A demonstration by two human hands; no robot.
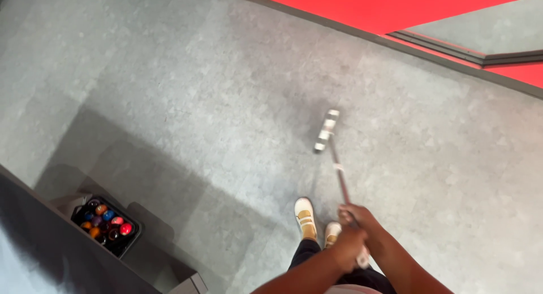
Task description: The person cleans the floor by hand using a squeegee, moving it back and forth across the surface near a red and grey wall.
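Putter [334, 158]: slim dark shaft w/ a pale band partway down, silver blocky head at the far end, blurred. Head sits low over the grey floor [186, 101], center-right of view, far from the feet; can't tell if it touches the floor. Shaft runs from the head back toward the near edge, up into the hands.

Both hands clenched round the grip end, stacked close together. Left hand [348, 249] wraps the grip on the near-left side; right hand [357, 217] sits just beyond it, fingers curled on the shaft. Forearms come in from the bottom edge.

Below the hands: two white shoes [305, 215] w/ tan straps, dark trousers, standing on the floor left of the shaft.

Floor is mottled grey, carpet-like, w/ a broad darker shadow across the near-left. Far right: red floor area [362, 5] edged by a dark border strip [396, 45].

Near left: black tray [127, 240] of coloured balls [104, 217], orange, blue, pink, red, set by a dark counter-like surface [45, 243].
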